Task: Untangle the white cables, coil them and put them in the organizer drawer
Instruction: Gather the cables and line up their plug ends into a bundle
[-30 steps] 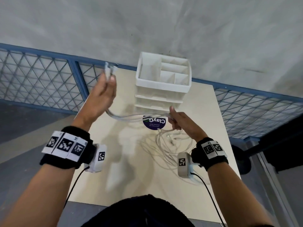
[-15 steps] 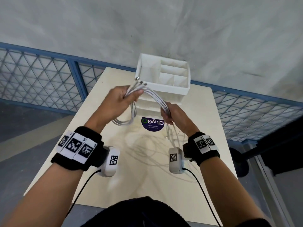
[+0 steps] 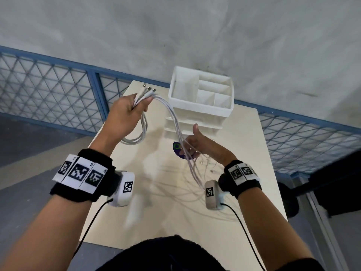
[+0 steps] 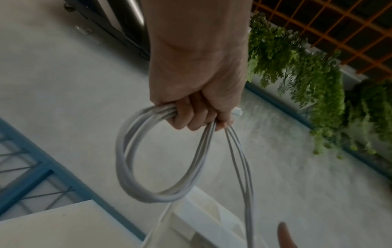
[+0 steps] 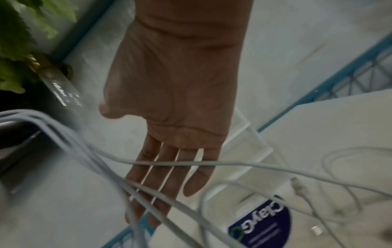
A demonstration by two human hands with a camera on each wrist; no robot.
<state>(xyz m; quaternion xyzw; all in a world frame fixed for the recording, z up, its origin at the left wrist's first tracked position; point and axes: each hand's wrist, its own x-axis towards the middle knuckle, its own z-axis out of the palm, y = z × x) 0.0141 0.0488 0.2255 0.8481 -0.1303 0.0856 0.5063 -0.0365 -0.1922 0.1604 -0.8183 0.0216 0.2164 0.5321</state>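
Above the table (image 3: 244, 153) the left hand (image 3: 125, 112) was fisted tight round the white cables (image 3: 175, 122), one finished loop hanging under the knuckles and the metal plugs (image 3: 148, 89) poking up past the thumb. And the right hand (image 3: 197, 142) was spread flat, thumb up, fingers (image 5: 169, 176) straight, with the strands only draped across them, not pinched. From there the loose length ran down to the table, where the free tails lay scattered near the round purple sticker (image 3: 180, 152).

Progress, as I judged it: the bundle looked gathered and mostly untangled, roughly one turn coiled, a good deal still to wind. The white organizer (image 3: 201, 110) stood at the far edge of the table, its drawers seemingly closed and nothing stowed yet.

Half a second earlier the right hand had been clamped on the strands just beside the left; now it had let go and dropped lower, sliding down for the next turn, while the left had lifted slightly.
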